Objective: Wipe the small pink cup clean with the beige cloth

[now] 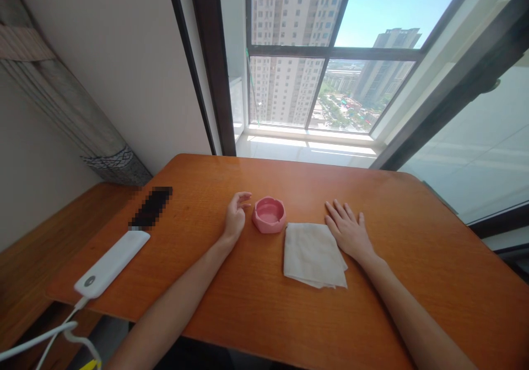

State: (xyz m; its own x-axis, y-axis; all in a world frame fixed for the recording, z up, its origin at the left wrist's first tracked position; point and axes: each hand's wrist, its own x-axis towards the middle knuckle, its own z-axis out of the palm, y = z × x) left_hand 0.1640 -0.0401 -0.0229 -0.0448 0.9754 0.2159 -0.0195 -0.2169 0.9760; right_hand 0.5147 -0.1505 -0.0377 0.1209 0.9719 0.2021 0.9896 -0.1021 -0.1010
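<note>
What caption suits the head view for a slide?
Left hand beside a pink dish, right hand flat by a folded white cloth, on a wooden table.

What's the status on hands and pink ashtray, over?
Left hand open, empty, just left of pink ashtray. Right hand flat on table beside folded white cloth. White power bank far left, clear of both.

A pink ashtray (269, 214), a white folded cloth (313, 255), an orange-brown wooden table (413, 260), a white power bank (111, 263).

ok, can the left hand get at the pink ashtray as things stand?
Probably yes: the left hand rests open just beside the pink ashtray, with only bare table between them.
</note>
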